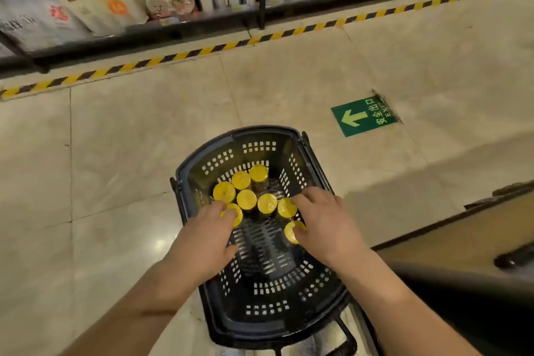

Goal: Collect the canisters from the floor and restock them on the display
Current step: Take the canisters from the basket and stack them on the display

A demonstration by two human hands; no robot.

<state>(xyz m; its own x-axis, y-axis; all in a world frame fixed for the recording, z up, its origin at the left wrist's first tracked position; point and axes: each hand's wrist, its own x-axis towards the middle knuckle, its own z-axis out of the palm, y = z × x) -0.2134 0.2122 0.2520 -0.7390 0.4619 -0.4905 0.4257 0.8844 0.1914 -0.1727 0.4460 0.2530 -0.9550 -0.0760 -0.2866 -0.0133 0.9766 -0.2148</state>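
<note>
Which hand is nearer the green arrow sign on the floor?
Right. The right hand sits just below-left of the sign; the left hand lies farther left, across the basket.

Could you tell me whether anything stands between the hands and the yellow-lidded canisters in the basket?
Nothing visible does. The left hand touches one yellow-lidded canister, and the right hand touches a second canister, both inside the open-topped black basket. Whether either hand grips yet is unclear.
</note>
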